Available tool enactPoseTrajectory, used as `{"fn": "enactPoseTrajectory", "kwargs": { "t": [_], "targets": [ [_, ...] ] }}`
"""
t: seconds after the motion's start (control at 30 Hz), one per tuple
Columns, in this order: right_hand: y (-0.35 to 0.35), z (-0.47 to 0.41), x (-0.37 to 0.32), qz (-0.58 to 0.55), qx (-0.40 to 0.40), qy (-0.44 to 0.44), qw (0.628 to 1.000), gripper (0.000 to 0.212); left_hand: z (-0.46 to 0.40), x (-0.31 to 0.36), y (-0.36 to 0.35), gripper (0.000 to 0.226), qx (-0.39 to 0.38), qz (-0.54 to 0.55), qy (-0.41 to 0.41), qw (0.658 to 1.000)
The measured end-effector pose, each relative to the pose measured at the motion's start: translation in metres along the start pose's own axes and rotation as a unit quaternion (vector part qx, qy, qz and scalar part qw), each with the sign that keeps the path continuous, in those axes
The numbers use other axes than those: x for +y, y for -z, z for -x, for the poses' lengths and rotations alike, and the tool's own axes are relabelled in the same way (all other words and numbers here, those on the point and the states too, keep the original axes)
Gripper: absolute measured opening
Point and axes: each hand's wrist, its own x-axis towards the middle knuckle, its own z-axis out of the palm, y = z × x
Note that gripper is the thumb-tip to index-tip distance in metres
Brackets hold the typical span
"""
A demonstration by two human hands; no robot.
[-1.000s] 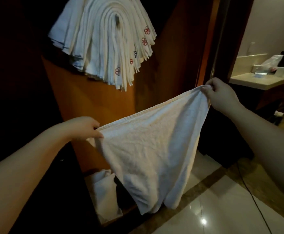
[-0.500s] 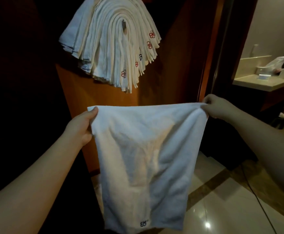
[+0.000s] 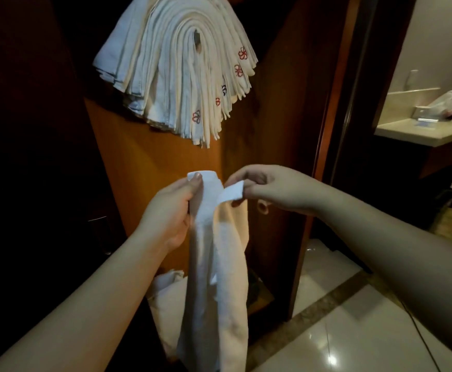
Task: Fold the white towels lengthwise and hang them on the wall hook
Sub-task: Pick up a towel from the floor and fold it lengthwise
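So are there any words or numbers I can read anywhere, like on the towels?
No words or numbers can be read.
Hanging towels: small red stitched emblems near the ends, flower-like shapes, not letters that can be read.
Hanging towels again: one dark emblem, too small to read.
Held towel, gripped by the left hand and pinched by the right hand: no mark shows.
Items on the counter: too blurred to read.

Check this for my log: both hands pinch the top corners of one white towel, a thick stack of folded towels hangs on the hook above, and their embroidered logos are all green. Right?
Not quite: the head view shows the logos are mostly red, one dark, none green. The rest stands: left hand and right hand pinch the towel corners, and the stack hangs on the hook.
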Motion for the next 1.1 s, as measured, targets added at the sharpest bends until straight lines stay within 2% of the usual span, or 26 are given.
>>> {"fn": "enactPoseTrajectory", "kwargs": {
  "t": [0.07, 0.2, 0.47, 0.53, 0.63, 0.7, 0.77, 0.93, 1.03, 1.1],
  "targets": [
    [-0.006, -0.005, -0.008, 0.082, 0.045, 0.049, 0.994, 0.012, 0.004, 0.003, -0.007, 0.038, -0.030, -0.016, -0.006, 0.999],
    [-0.011, -0.013, -0.019, 0.134, 0.121, 0.089, 0.980, 0.010, 0.009, 0.007, -0.019, 0.031, -0.063, -0.032, -0.035, 0.997],
    [-0.008, -0.017, -0.028, 0.159, 0.159, 0.082, 0.971, 0.022, 0.007, 0.009, -0.033, 0.043, -0.113, 0.011, -0.052, 0.992],
    [-0.005, -0.017, -0.029, 0.155, 0.164, 0.065, 0.972, 0.022, 0.007, 0.008, -0.033, 0.049, -0.135, -0.014, -0.066, 0.989],
    [0.001, -0.018, -0.031, 0.169, 0.157, 0.042, 0.972, 0.021, 0.007, 0.007, -0.031, 0.031, -0.164, -0.103, -0.095, 0.976],
    [0.005, -0.018, -0.033, 0.165, 0.130, 0.024, 0.977, 0.025, 0.007, 0.006, -0.030, 0.020, -0.155, -0.122, -0.111, 0.974],
    [0.013, -0.019, -0.034, 0.174, 0.084, 0.008, 0.981, 0.029, 0.006, 0.005, -0.030, 0.023, -0.138, -0.128, -0.113, 0.976],
    [0.036, -0.020, -0.011, 0.151, -0.087, -0.099, 0.980, 0.013, -0.003, 0.005, -0.023, 0.028, -0.119, -0.152, -0.094, 0.977],
    [0.032, -0.020, 0.019, 0.169, -0.216, -0.200, 0.941, 0.011, -0.011, 0.006, -0.011, 0.027, -0.101, -0.169, -0.097, 0.976],
    [0.024, -0.018, 0.040, 0.221, -0.255, -0.260, 0.905, 0.020, -0.017, 0.012, 0.002, 0.025, -0.081, -0.163, -0.101, 0.978]
  ]
}}
